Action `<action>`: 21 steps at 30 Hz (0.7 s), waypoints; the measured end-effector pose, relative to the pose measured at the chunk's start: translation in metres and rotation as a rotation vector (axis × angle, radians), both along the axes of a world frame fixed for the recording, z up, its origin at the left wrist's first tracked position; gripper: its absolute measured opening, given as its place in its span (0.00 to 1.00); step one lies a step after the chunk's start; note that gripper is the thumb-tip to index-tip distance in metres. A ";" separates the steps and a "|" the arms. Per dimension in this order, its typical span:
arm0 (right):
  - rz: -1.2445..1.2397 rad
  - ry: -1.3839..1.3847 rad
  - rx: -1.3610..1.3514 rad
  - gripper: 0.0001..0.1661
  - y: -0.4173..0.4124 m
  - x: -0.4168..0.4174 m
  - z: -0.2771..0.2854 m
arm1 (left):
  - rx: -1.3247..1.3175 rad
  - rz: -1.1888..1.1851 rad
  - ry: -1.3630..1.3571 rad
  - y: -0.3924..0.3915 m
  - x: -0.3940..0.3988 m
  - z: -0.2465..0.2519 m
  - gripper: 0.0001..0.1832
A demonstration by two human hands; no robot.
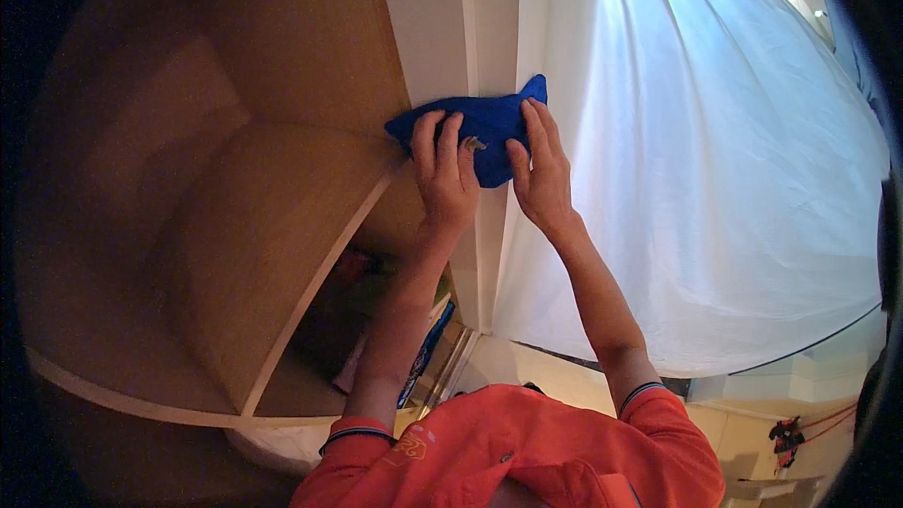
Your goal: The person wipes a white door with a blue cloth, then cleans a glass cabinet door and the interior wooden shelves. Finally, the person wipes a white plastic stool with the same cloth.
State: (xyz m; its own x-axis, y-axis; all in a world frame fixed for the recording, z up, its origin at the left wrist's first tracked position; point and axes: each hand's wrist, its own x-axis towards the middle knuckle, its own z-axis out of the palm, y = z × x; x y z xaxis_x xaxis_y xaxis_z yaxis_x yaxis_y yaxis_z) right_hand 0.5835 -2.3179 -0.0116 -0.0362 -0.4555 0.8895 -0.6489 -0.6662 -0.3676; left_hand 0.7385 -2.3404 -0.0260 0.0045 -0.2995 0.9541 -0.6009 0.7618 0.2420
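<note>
A blue cloth [487,120] is spread against a white upright panel [487,28] beside the cupboard. My left hand [444,169] has its bent fingers on the left part of the cloth. By the left thumb a small pale, shiny piece [477,144] shows; I cannot tell what it is. My right hand [543,169] holds the cloth's right side, fingers near the upper corner and thumb lower down. Both palms face the panel, and the surface behind the cloth is hidden.
Open wooden shelving [211,190] stands on the left, with books [427,353] in a lower compartment. A sheer white curtain [691,155] hangs on the right. Below it is a pale floor [508,360]. A red and black corded item [786,441] is at the lower right.
</note>
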 end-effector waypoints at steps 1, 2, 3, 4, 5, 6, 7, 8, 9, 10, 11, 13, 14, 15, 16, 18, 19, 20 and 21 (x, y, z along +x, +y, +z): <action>-0.013 0.012 -0.031 0.32 -0.003 0.003 -0.002 | -0.045 0.020 0.024 -0.008 -0.003 -0.008 0.23; 0.007 -0.002 -0.041 0.33 -0.007 0.008 -0.008 | -0.090 0.040 0.047 -0.014 -0.004 -0.016 0.23; 0.031 -0.022 -0.049 0.34 -0.014 0.009 -0.014 | -0.089 0.077 0.044 -0.018 -0.011 -0.017 0.24; 0.048 -0.037 -0.058 0.35 -0.019 0.010 -0.020 | -0.088 0.108 0.045 -0.019 -0.019 -0.018 0.25; 0.065 -0.049 -0.081 0.36 -0.026 0.013 -0.026 | -0.087 0.140 0.047 -0.022 -0.023 -0.019 0.27; 0.074 -0.060 -0.099 0.38 -0.034 0.014 -0.036 | -0.123 0.213 -0.021 -0.033 -0.025 -0.029 0.31; 0.088 -0.071 -0.119 0.39 -0.040 0.016 -0.043 | -0.130 0.230 -0.033 -0.034 -0.025 -0.027 0.31; 0.121 -0.066 -0.101 0.40 -0.046 0.016 -0.050 | -0.136 0.247 -0.046 -0.034 -0.025 -0.026 0.31; 0.130 -0.074 -0.128 0.40 -0.048 0.017 -0.051 | -0.147 0.264 -0.060 -0.035 -0.024 -0.024 0.32; 0.138 -0.083 -0.155 0.40 -0.049 0.019 -0.050 | -0.137 0.270 -0.066 -0.036 -0.024 -0.023 0.32; 0.145 -0.091 -0.182 0.39 -0.051 0.019 -0.049 | -0.127 0.275 -0.073 -0.036 -0.024 -0.023 0.32; 0.185 -0.106 -0.188 0.39 -0.051 0.022 -0.046 | -0.129 0.275 -0.086 -0.035 -0.018 -0.020 0.32; 0.203 -0.113 -0.191 0.38 -0.051 0.023 -0.043 | -0.140 0.266 -0.091 -0.035 -0.015 -0.018 0.32; 0.186 -0.099 -0.211 0.38 -0.053 0.022 -0.045 | -0.145 0.254 -0.092 -0.034 -0.014 -0.020 0.31; 0.168 -0.085 -0.231 0.39 -0.057 0.021 -0.046 | -0.151 0.255 -0.098 -0.035 -0.014 -0.022 0.32; 0.150 -0.073 -0.251 0.39 -0.066 0.021 -0.048 | -0.160 0.262 -0.109 -0.039 -0.012 -0.024 0.32; 0.150 -0.075 -0.250 0.39 -0.070 0.021 -0.050 | -0.170 0.268 -0.115 -0.042 -0.010 -0.025 0.32; 0.149 -0.076 -0.249 0.40 -0.074 0.022 -0.052 | -0.180 0.272 -0.121 -0.045 -0.008 -0.027 0.32; 0.156 -0.074 -0.255 0.40 -0.077 0.021 -0.052 | -0.190 0.276 -0.129 -0.047 -0.008 -0.026 0.32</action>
